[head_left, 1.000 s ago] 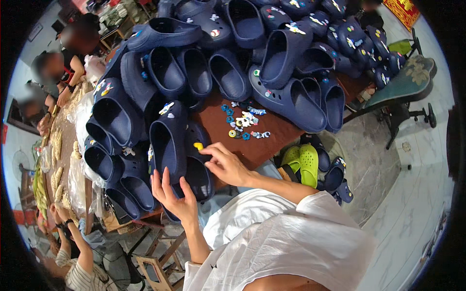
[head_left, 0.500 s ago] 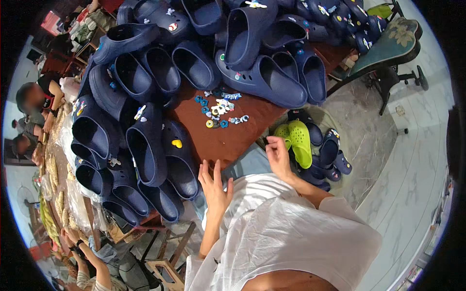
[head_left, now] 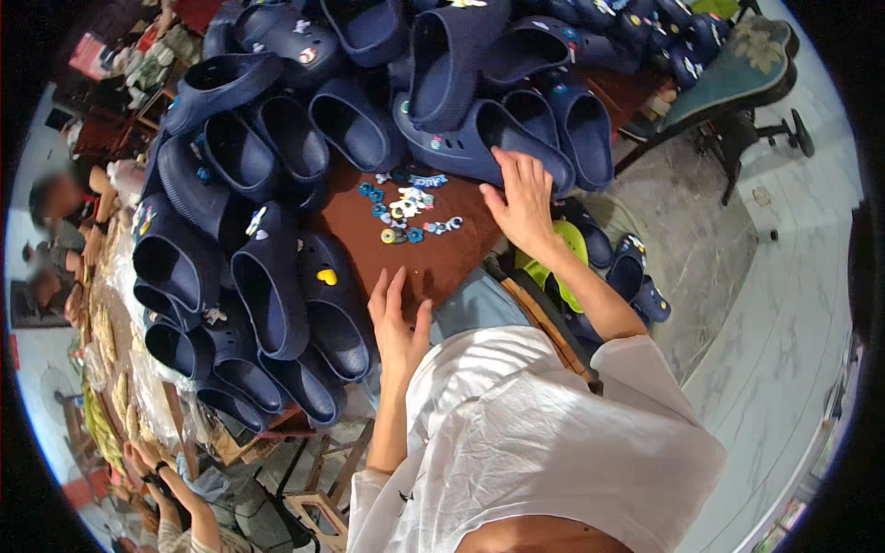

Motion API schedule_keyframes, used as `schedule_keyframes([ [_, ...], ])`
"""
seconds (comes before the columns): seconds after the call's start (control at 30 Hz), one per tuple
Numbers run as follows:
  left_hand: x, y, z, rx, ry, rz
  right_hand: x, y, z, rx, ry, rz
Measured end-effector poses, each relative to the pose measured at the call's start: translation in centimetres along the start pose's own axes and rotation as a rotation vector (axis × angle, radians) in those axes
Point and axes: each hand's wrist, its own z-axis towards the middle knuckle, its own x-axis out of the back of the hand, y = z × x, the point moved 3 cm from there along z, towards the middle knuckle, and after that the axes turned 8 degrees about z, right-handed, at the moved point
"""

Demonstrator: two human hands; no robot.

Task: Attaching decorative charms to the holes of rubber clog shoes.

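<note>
My right hand [head_left: 525, 205] reaches over the right side of the brown tabletop [head_left: 355, 226], thumb apart from the fingers. Its fingertips overlap the side of a large navy clog [head_left: 442, 158]; whether they touch it I cannot tell. Spread fingers of my left hand [head_left: 398, 324] lie at the table's near edge, holding nothing. Just left of it is a navy clog with a yellow heart charm [head_left: 326, 276]. Between the hands and the far clogs lies a loose group of small shoe charms [head_left: 411, 203], white, blue, black and yellow.
Navy clogs are heaped along the table's left and far sides. Lime green clogs [head_left: 573, 244] and more navy ones [head_left: 627, 267] sit low at the right. A green padded chair [head_left: 733, 78] stands far right. Other people work at a table [head_left: 103, 313] on the left.
My right hand has moved forward from the table's near corner to the large navy clog, its fingers stretching out. My left hand stays at the near edge. The view has shifted slightly.
</note>
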Motion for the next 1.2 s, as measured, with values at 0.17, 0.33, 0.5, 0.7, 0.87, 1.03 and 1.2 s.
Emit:
schedule_keyframes([
  [0.17,-3.4,-1.5,4.5,-0.060,-0.003,-0.410,-1.8,0.6,1.6,-0.006,0.017,0.167],
  [0.33,-5.2,-2.4,7.4,0.100,-0.047,-0.435,-1.7,0.8,1.7,0.010,0.028,0.169],
  [0.5,-6.1,-2.7,9.2,0.171,0.004,-0.559,-1.4,0.7,1.0,-0.026,0.012,0.182],
  [0.7,-5.1,-0.5,12.0,0.240,-0.092,-0.893,-0.2,0.5,-0.8,-0.059,-0.022,0.187],
  [0.87,-5.6,1.3,14.3,0.227,-0.103,-0.872,0.3,0.4,-1.8,-0.056,-0.037,0.191],
  [1.03,-6.5,3.4,17.5,-0.045,-0.039,-0.770,0.9,0.0,-2.3,-0.073,-0.042,0.193],
  [1.2,-7.4,4.6,18.8,-0.020,-0.029,-0.899,2.1,-0.2,-3.8,-0.104,-0.021,0.195],
])
